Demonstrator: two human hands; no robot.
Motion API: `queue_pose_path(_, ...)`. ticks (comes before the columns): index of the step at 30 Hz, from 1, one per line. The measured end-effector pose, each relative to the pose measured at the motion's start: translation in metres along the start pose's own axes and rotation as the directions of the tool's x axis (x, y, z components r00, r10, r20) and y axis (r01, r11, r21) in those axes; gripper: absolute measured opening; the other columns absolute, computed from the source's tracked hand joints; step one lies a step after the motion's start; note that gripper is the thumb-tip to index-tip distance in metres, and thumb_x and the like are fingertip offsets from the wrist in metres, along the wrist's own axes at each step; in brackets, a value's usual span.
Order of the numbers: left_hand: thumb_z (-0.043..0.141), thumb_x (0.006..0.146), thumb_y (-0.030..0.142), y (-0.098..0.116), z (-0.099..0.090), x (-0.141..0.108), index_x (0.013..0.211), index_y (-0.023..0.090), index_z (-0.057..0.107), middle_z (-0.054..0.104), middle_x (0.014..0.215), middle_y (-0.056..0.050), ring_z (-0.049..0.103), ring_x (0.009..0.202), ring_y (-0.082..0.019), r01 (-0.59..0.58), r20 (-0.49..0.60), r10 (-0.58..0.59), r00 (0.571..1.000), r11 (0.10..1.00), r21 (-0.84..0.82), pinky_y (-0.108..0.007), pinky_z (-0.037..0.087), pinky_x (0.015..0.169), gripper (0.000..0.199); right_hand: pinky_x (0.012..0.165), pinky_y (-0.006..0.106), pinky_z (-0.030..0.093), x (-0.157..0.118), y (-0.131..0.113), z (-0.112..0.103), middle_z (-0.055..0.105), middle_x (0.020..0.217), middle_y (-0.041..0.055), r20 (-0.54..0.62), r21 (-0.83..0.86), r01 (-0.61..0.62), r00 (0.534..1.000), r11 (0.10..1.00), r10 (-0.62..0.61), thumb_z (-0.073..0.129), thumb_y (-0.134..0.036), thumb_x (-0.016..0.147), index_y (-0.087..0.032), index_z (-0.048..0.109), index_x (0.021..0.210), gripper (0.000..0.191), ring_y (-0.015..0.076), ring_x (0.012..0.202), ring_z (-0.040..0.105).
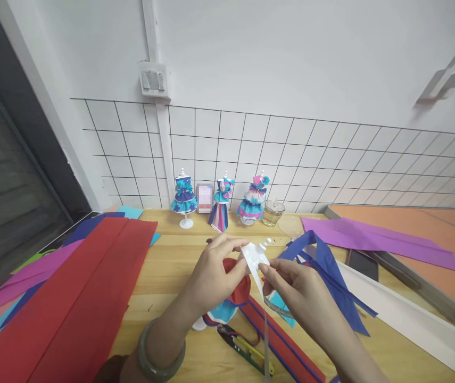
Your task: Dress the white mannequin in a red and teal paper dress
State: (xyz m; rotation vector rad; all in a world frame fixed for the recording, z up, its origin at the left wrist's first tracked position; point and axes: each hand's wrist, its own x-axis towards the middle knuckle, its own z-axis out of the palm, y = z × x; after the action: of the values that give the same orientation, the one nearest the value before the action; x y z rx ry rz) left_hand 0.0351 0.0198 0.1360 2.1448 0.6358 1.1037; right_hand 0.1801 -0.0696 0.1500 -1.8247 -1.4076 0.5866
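The grip of the left hand (221,266) is closed on a small white mannequin (263,249) just below the frame's centre, where the right hand (297,284) pinches a white strip (255,273), with three dressed mannequins (222,198) standing mid-frame on the table (167,266).

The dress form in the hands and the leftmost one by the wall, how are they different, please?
The held form tilts; the leftmost form stands upright. The held form wears red and light blue; the leftmost form wears mostly blues. Both have white knobbed tops.
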Motion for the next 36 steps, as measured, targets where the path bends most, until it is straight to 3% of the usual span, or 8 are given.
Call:
queue_pose_path(5, 0.050, 0.085, 0.015, -0.005, 0.002, 0.001, 0.101, 0.020, 0.066, 0.061, 0.094, -0.005, 0.058, 0.090, -0.016, -0.029, -0.057, 0.026, 0.998, 0.998, -0.053, -0.029, 0.048, 0.080, 0.023, 0.052, 0.025, 0.039, -0.002, -0.001, 0.002, 0.064, 0.058, 0.0019, -0.005, -0.037, 0.041, 0.999, 0.998, -0.041, 0.042, -0.046, 0.089, -0.020, 0.060, 0.067, 0.039, 0.0167, 0.054, 0.056)
queue_pose_path(11, 0.050, 0.084, 0.009, -0.001, 0.006, -0.003, 0.095, 0.017, 0.068, 0.064, 0.079, -0.006, 0.057, 0.078, -0.017, -0.281, -0.196, 0.294, 0.936, 0.955, 0.092, -0.031, 0.047, 0.071, 0.023, 0.054, 0.026, 0.040, 0.001, 0.002, 0.003, 0.064, 0.057, 0.0029, -0.016, -0.074, 0.058, 0.998, 0.996, -0.060, 0.040, -0.047, 0.089, -0.020, 0.057, 0.061, 0.042, 0.0179, 0.055, 0.058)
queue_pose_path(18, 0.043, 0.083, 0.003, 0.020, 0.020, -0.015, 0.097, 0.016, 0.063, 0.068, 0.082, -0.007, 0.061, 0.081, -0.017, -0.491, -0.035, 0.505, 0.862, 0.851, 0.186, -0.034, 0.050, 0.078, 0.028, 0.057, 0.025, 0.042, 0.008, 0.005, -0.002, 0.069, 0.068, 0.0036, 0.013, -0.041, 0.089, 0.996, 0.995, -0.089, 0.041, -0.033, 0.087, -0.017, 0.066, 0.078, 0.031, 0.0208, 0.067, 0.062)
queue_pose_path(21, 0.049, 0.084, 0.010, 0.018, 0.025, -0.016, 0.102, 0.017, 0.060, 0.066, 0.088, -0.007, 0.059, 0.086, -0.020, -0.422, 0.019, 0.438, 0.899, 0.851, 0.313, -0.038, 0.049, 0.080, 0.023, 0.057, 0.026, 0.042, 0.009, 0.008, -0.004, 0.068, 0.070, 0.0042, 0.004, -0.055, 0.098, 0.995, 0.994, -0.098, 0.040, -0.032, 0.087, -0.016, 0.066, 0.081, 0.032, 0.0213, 0.068, 0.061)
queue_pose_path(24, 0.065, 0.076, 0.020, 0.010, 0.029, -0.014, 0.115, 0.018, 0.051, 0.059, 0.103, -0.010, 0.053, 0.099, -0.027, -0.217, -0.040, 0.261, 0.964, 0.871, 0.440, -0.045, 0.044, 0.086, 0.042, 0.056, 0.025, 0.040, 0.008, 0.010, -0.005, 0.065, 0.065, 0.0031, -0.013, -0.072, 0.090, 0.996, 0.993, -0.091, 0.039, -0.032, 0.088, -0.018, 0.063, 0.076, 0.031, 0.0196, 0.064, 0.059)
queue_pose_path(27, 0.069, 0.072, 0.022, 0.004, 0.031, -0.013, 0.114, 0.020, 0.046, 0.056, 0.106, -0.008, 0.050, 0.103, -0.026, -0.090, -0.060, 0.129, 0.990, 0.893, 0.441, -0.045, 0.042, 0.089, 0.048, 0.054, 0.025, 0.037, 0.006, 0.010, -0.005, 0.061, 0.059, 0.0020, -0.023, -0.139, 0.091, 0.995, 0.986, -0.095, 0.038, -0.031, 0.089, -0.020, 0.056, 0.065, 0.032, 0.0177, 0.057, 0.055)
queue_pose_path(31, 0.063, 0.077, 0.018, -0.001, 0.034, -0.011, 0.106, 0.021, 0.045, 0.057, 0.103, -0.006, 0.053, 0.101, -0.025, -0.047, -0.053, 0.077, 0.996, 0.900, 0.434, -0.042, 0.042, 0.087, 0.035, 0.053, 0.025, 0.036, 0.003, 0.010, -0.005, 0.059, 0.058, 0.0024, -0.001, -0.242, 0.106, 0.994, 0.964, -0.110, 0.035, -0.032, 0.091, -0.022, 0.053, 0.065, 0.033, 0.0178, 0.054, 0.053)
queue_pose_path(36, 0.061, 0.075, 0.012, -0.004, 0.037, -0.011, 0.104, 0.021, 0.044, 0.058, 0.101, -0.005, 0.055, 0.096, -0.023, -0.065, -0.063, 0.106, 0.992, 0.881, 0.468, -0.040, 0.041, 0.084, 0.035, 0.053, 0.026, 0.036, -0.001, 0.008, -0.004, 0.065, 0.065, 0.0058, 0.010, -0.309, 0.099, 0.995, 0.946, -0.101, 0.033, -0.033, 0.092, -0.022, 0.056, 0.075, 0.031, 0.0207, 0.058, 0.058)
